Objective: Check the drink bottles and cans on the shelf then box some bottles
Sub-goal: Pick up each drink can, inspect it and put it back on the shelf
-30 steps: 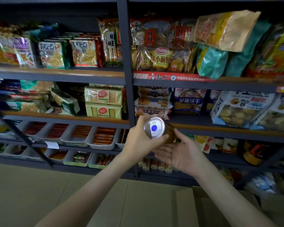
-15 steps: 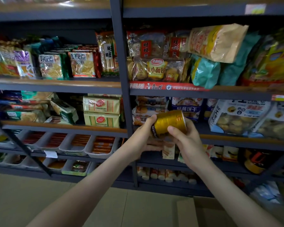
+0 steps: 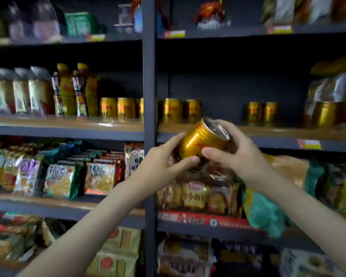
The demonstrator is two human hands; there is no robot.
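Both hands hold one gold drink can [image 3: 203, 139], tilted with its silver top up and to the right, in front of the shelf post. My left hand [image 3: 164, 163] grips its lower end with fingers and thumb. My right hand [image 3: 232, 148] wraps round its upper side. On the shelf [image 3: 68, 124] behind stand more gold cans: three left of the post [image 3: 120, 108], two just right of it [image 3: 181, 110], two farther right [image 3: 261, 112]. Drink bottles [image 3: 74, 90] with yellow caps stand at the left.
A dark vertical shelf post [image 3: 149, 76] runs down the middle. Snack packets [image 3: 60, 176] fill the shelf below the cans, with bagged bread [image 3: 196, 194] and a teal bag [image 3: 264, 212] on the right. Jars [image 3: 18, 92] stand at far left. The image is blurred.
The view has swung upward from the snack shelves to the drinks shelf. Both hands have lifted the can and turned it from base-on to tilted with its top up.
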